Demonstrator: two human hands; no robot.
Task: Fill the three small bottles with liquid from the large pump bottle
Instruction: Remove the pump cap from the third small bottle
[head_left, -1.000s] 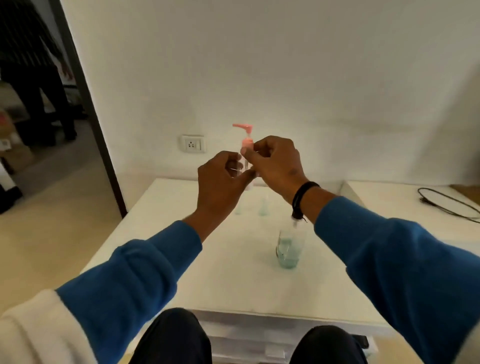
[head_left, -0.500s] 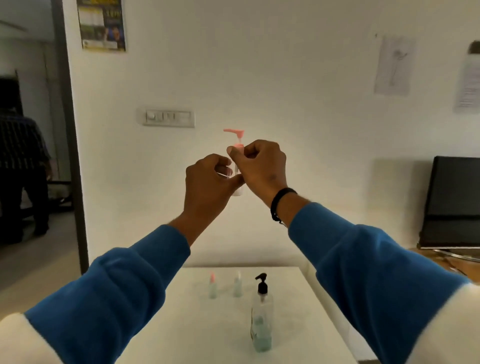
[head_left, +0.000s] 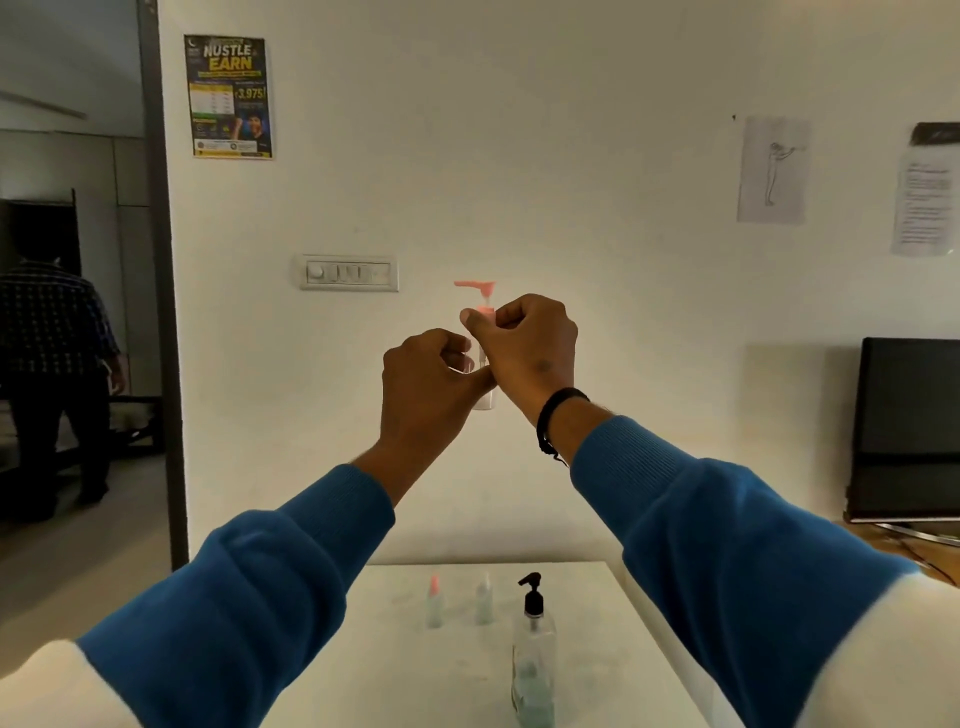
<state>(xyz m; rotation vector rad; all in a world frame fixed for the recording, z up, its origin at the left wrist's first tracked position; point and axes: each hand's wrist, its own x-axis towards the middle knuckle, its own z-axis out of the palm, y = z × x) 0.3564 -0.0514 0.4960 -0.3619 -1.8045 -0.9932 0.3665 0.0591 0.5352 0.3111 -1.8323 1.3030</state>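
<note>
Holding a small bottle (head_left: 483, 384) aloft at chest height, both hands closed on it.

Gripping the clear body with the left hand (head_left: 428, 387), fingers curled round it; pinching the pink pump collar at 12 o'clock of the bottle with the right hand (head_left: 524, 348), thumb and forefinger closed on it, pink nozzle pointing to 9 o'clock. Standing upright on the white bench (head_left: 613, 649) far below: pump bottle (head_left: 532, 670) with black head at 6 o'clock of the hands, partly full of pale liquid; two more small bottles, pink-capped (head_left: 434, 603) and white-capped (head_left: 484, 600), side by side, apart, at 10 to 11 o'clock of the pump bottle.
</note>
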